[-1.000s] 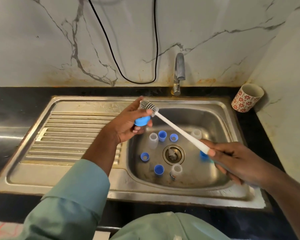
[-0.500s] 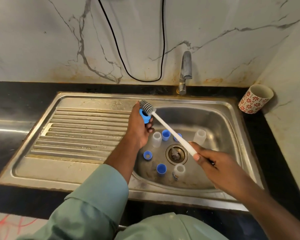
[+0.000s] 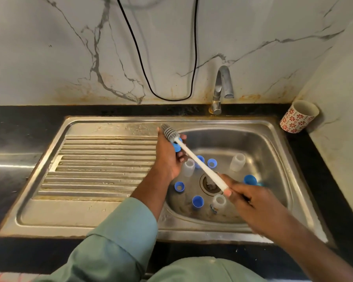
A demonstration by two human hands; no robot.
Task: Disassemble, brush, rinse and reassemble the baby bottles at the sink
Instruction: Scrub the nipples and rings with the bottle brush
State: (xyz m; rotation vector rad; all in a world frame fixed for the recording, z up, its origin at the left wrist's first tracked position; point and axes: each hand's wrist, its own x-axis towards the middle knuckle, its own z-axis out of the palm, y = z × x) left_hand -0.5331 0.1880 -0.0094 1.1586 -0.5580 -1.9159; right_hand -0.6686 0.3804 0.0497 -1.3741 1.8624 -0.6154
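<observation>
My left hand (image 3: 168,154) grips a small blue bottle part (image 3: 177,147) over the sink's left rim. My right hand (image 3: 251,202) holds the white handle of a bottle brush (image 3: 200,163), whose grey bristle head (image 3: 170,132) lies against the blue part. Down in the sink basin (image 3: 263,143) stand three clear bottle bodies (image 3: 237,162), (image 3: 188,167), (image 3: 219,202) and several blue caps and rings (image 3: 197,201), (image 3: 179,187), (image 3: 250,179), (image 3: 212,163) around the drain (image 3: 209,185).
The tap (image 3: 222,88) stands behind the basin with no water running. A ribbed draining board (image 3: 102,165) lies to the left. A red-patterned cup (image 3: 298,117) sits on the dark counter at the back right. A black cable (image 3: 143,64) hangs down the marble wall.
My left hand has turned the blue part and moved slightly left toward the basin's edge. The brush head has slid over the part, and my right hand has shifted left along with it.
</observation>
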